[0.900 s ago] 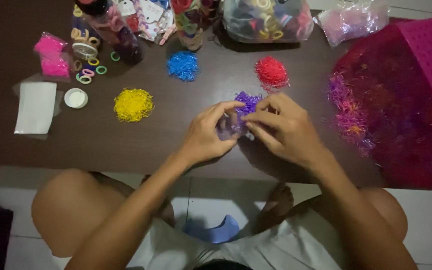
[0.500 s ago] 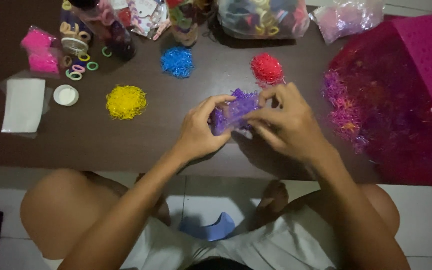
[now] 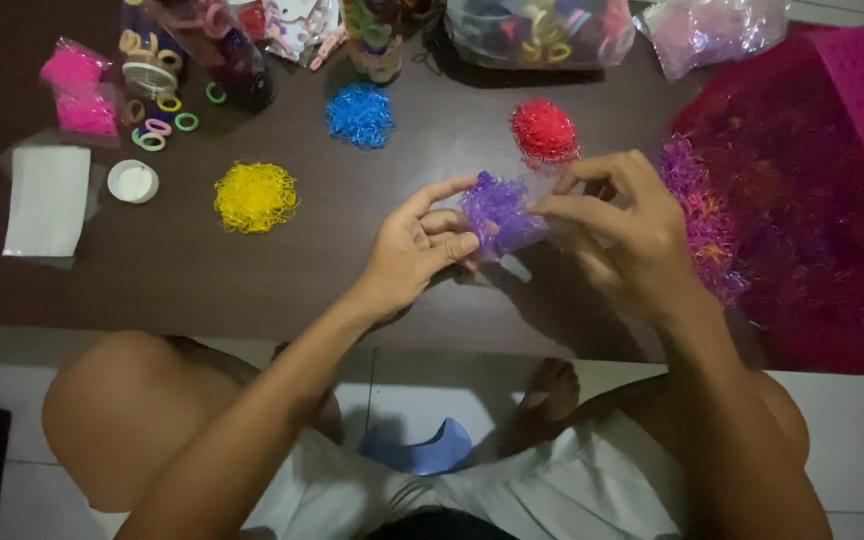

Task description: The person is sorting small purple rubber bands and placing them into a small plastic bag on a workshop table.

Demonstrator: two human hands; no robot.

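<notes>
2 hands, left hand (image 3: 407,258) and right hand (image 3: 620,232), pinch the purple bands (image 3: 497,212) between them.

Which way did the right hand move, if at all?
Yes, the right hand went rightward: fingertips were left of the red pile, now directly below it, uncovering the purple clump.

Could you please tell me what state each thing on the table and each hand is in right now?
Left hand: pinching the purple band bundle.
Right hand: pinching the bundle's other side.
Purple band bundle: held between both hands, above the table.
Yellow pile: loose heap, untouched.
Blue pile: loose heap, untouched.
Red pile: loose heap, untouched.
White lid: lying flat.
Pink mesh bag: lying open, mixed bands spilling out.
</notes>
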